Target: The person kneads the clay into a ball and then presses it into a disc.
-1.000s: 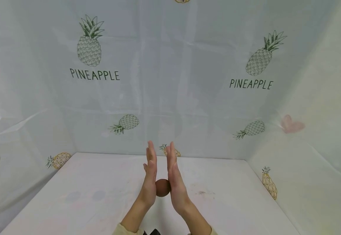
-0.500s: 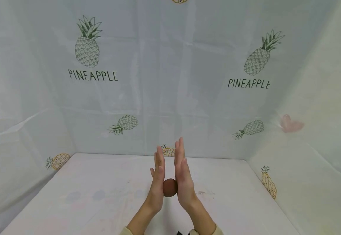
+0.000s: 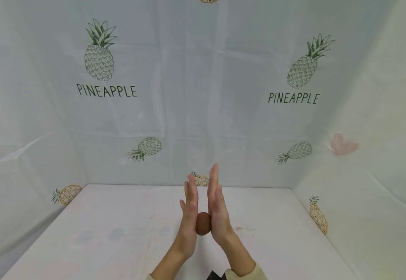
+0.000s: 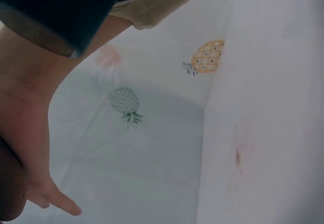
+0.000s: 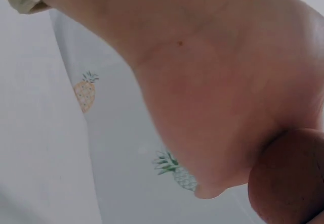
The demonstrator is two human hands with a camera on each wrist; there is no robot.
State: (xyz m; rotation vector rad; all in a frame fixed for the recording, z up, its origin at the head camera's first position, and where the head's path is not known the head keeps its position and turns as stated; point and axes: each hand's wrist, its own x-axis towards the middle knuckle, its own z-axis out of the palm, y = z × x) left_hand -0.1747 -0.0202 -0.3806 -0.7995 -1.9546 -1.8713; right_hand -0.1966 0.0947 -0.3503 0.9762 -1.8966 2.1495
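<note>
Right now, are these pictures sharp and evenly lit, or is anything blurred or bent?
Head view: soft even light, faint shadows, wide-lens bending of the pineapple-print plastic sheet; the small round brown ball looks sharp. Left wrist view: the left hand is near and soft. Right wrist view: the right hand fills the frame, blurred.

Ball (image 3: 203, 224) between left hand (image 3: 190, 212) and right hand (image 3: 217, 212), above table (image 3: 119, 241).

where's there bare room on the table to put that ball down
The white table lies bare left of the left hand, out to the pineapple-print side wall, and right of the right hand bar a small stain. The only crowded spot is the middle, where both palms press the small brown ball.
</note>
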